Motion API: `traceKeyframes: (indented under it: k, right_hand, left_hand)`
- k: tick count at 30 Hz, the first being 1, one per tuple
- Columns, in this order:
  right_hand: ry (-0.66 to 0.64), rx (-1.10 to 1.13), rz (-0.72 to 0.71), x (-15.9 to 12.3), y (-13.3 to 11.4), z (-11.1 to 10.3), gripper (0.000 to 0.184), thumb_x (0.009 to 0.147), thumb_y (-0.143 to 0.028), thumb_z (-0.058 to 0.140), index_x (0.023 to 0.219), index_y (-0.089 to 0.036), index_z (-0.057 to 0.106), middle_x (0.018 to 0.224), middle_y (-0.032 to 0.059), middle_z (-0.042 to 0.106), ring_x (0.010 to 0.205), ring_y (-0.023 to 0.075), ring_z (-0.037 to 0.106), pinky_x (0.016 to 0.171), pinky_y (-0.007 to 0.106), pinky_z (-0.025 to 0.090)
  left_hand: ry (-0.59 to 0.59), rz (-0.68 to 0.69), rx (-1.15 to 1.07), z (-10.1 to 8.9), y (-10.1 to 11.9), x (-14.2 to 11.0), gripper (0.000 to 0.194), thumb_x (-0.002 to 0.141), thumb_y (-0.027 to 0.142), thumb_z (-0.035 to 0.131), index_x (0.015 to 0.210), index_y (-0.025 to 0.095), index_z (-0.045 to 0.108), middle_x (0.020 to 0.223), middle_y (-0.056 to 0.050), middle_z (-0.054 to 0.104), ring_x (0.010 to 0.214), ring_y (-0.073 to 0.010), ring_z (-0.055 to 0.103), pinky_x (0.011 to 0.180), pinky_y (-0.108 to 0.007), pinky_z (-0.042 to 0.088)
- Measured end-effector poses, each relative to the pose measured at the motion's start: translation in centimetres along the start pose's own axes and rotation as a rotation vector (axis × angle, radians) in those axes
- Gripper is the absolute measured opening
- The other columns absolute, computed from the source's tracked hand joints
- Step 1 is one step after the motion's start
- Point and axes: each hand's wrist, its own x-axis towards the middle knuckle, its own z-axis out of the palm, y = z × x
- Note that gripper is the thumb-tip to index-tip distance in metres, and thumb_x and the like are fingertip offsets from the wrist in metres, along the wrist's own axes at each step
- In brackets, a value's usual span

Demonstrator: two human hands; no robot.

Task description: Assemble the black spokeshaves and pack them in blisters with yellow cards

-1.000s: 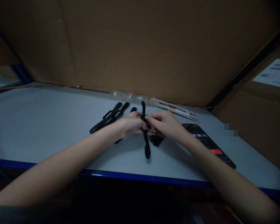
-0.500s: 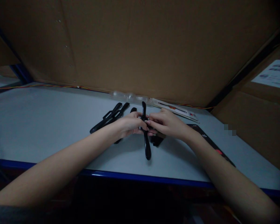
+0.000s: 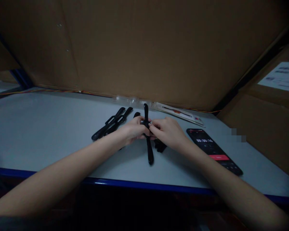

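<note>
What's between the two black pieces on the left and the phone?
In the head view: a third black piece, mostly hidden; the left hand holding a long black bar; the right hand at the bar's middle; and a dark part nearby.

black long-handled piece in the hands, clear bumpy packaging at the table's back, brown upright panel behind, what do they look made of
Black long-handled piece: probably glossy moulded plastic, given its smooth surface and highlights; coated metal isn't ruled out. Clear bumpy packaging: likely thin shiny plastic, from its transparency and glints. Brown upright panel: apparently matte cardboard, from its dull surface and crease.
</note>
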Motion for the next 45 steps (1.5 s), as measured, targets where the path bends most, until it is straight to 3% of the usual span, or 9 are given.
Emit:
traceKeyframes:
  k: [4,8,12,18,24,31,37,40,45]
  right_hand:
    - [-0.059,0.156,-0.016,0.2,0.8,-0.3,0.034,0.085,-0.032,0.042,0.057,-0.018,0.055,0.048,-0.0018,0.048,0.048,0.0100,0.040,0.050,0.025,0.021]
    - [-0.041,0.367,0.055,2.1,4.5,-1.2,0.038,0.087,-0.043,0.038,0.065,-0.018,0.056,0.049,-0.0018,0.051,0.050,0.0117,0.049,0.052,0.024,0.034]
    - [0.033,0.125,0.057,6.2,8.8,-0.3,0.026,0.080,-0.039,0.050,0.086,-0.018,0.064,0.082,0.0064,0.066,0.077,0.0190,0.060,0.070,0.030,0.043]
    - [0.000,0.074,0.055,11.9,10.9,4.5,0.058,0.071,-0.052,0.061,0.120,-0.020,0.057,0.130,0.0176,0.050,0.121,0.0389,0.040,0.093,0.056,0.030]
    - [0.002,0.111,0.053,13.5,11.4,6.2,0.046,0.072,-0.049,0.063,0.109,-0.022,0.062,0.113,0.0120,0.064,0.110,0.0340,0.052,0.094,0.057,0.030]
    - [0.153,0.212,-0.026,13.5,11.6,3.7,0.028,0.075,-0.034,0.063,0.098,-0.018,0.066,0.105,0.0092,0.068,0.103,0.0251,0.059,0.095,0.044,0.036]
    - [0.253,0.573,-0.086,11.3,11.0,-1.6,0.028,0.074,-0.035,0.064,0.099,-0.022,0.065,0.109,0.0056,0.067,0.099,0.0199,0.062,0.089,0.037,0.046]
    - [0.157,0.743,-0.059,8.9,10.8,-4.7,0.026,0.067,-0.034,0.070,0.091,-0.025,0.069,0.104,0.0036,0.069,0.095,0.0206,0.063,0.086,0.038,0.048]
    - [-0.305,0.671,-0.097,5.9,8.7,-7.3,0.028,0.065,-0.032,0.071,0.093,-0.026,0.073,0.101,0.0049,0.070,0.094,0.0232,0.064,0.082,0.039,0.049]
  left_hand:
    - [-0.004,-0.050,-0.010,-0.1,0.4,-0.1,0.054,0.055,-0.011,0.050,0.103,0.014,0.043,0.069,0.001,0.062,0.060,-0.0142,0.065,0.069,-0.033,0.053]
    - [-0.080,-0.159,-0.109,-0.5,0.9,0.0,0.047,0.059,-0.007,0.052,0.101,0.011,0.043,0.078,-0.007,0.064,0.068,-0.0193,0.068,0.073,-0.036,0.052]
    - [-0.137,-0.219,-0.156,-1.0,0.8,0.3,0.029,0.061,-0.001,0.052,0.088,0.010,0.048,0.080,-0.011,0.065,0.070,-0.0211,0.068,0.071,-0.033,0.054]
    - [-0.145,-0.257,-0.197,-1.8,0.7,0.7,0.019,0.062,0.006,0.052,0.081,0.011,0.050,0.077,-0.010,0.064,0.070,-0.0196,0.067,0.068,-0.030,0.054]
    - [-0.137,-0.238,-0.209,-2.3,0.8,0.9,0.020,0.061,0.007,0.055,0.081,0.011,0.050,0.078,-0.011,0.064,0.070,-0.0209,0.067,0.069,-0.033,0.054]
    - [-0.134,-0.239,-0.193,-2.7,0.7,1.6,0.021,0.064,0.009,0.053,0.084,0.012,0.047,0.080,-0.010,0.063,0.072,-0.0220,0.067,0.069,-0.033,0.054]
    - [-0.189,-0.291,-0.454,-3.9,0.3,2.5,0.042,0.069,0.041,0.050,0.098,0.010,0.044,0.094,-0.019,0.061,0.084,-0.0299,0.066,0.074,-0.044,0.051]
    - [-0.266,-0.277,-0.503,-4.3,0.5,2.4,0.062,0.069,0.059,0.047,0.104,0.009,0.045,0.096,-0.021,0.061,0.091,-0.0319,0.063,0.077,-0.045,0.048]
    - [-0.446,-0.223,-0.482,-3.7,1.8,1.3,0.083,0.061,0.074,0.049,0.109,0.006,0.049,0.092,-0.019,0.064,0.095,-0.0296,0.061,0.083,-0.044,0.045]
